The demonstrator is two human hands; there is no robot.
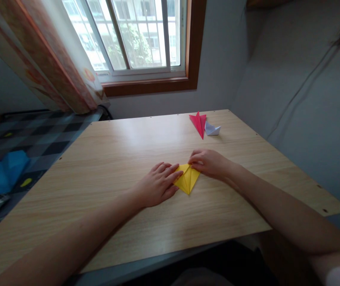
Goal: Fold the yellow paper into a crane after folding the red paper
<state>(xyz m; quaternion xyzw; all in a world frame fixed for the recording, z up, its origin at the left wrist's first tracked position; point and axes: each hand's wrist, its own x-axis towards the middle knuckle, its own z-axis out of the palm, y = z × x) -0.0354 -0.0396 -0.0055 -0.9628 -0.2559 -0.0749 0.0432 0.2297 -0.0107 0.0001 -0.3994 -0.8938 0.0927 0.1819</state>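
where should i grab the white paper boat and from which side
Probably best by the raised right end of the white paper boat, pinched lightly, coming in from the right. That end tapers to an upturned point that should be easy to pinch, while the red folded paper lies right by the left end and crowds that side.

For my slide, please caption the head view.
Left hand lies on, right hand pinches, folded yellow paper on a wooden table.

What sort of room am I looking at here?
Probably a bedroom in a home: a checked cloth, seemingly bedding, lies at the left, and a flowered curtain hangs beside the window.
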